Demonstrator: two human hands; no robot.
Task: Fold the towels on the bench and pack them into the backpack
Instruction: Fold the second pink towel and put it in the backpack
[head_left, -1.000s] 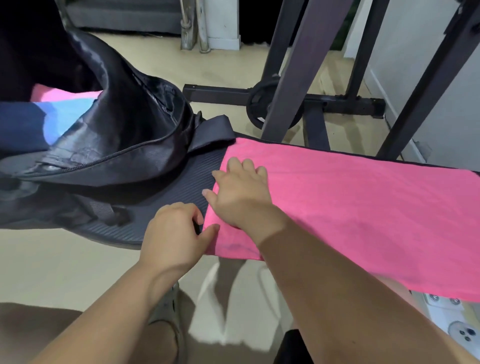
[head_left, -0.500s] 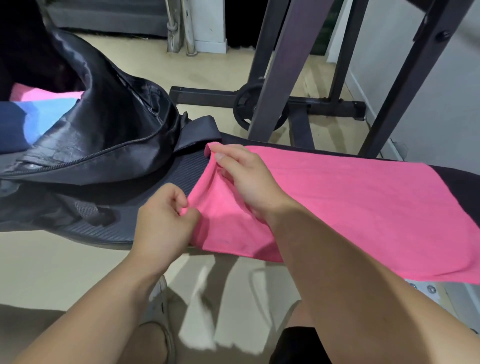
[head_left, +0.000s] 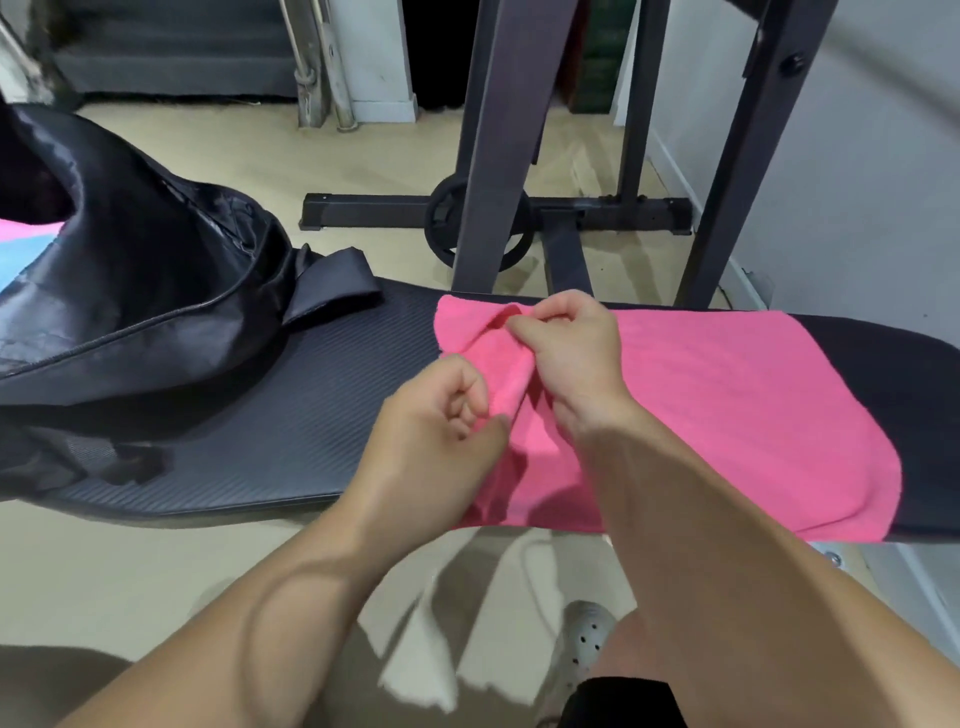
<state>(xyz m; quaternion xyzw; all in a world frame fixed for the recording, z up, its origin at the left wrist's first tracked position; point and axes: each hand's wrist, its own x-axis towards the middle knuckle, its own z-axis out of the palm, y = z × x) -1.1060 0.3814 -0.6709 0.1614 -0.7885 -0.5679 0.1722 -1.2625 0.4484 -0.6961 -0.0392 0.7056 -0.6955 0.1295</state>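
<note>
A pink towel lies across the black padded bench, its right end short of the bench's right end. My left hand pinches the towel's near left corner. My right hand pinches the far left corner, and the left edge is lifted and bunched between the two hands. The black backpack stands open on the bench's left end, with pink and light blue cloth showing inside at the frame's left edge.
A dark metal rack with upright posts and a floor bar stands behind the bench, holding a weight plate. Beige floor lies in front, where my shoe shows. A white wall runs along the right.
Both hands went from lying on the towel's left end to pinching its two left corners. They have lifted that edge and drawn it rightwards, uncovering more of the bench.
</note>
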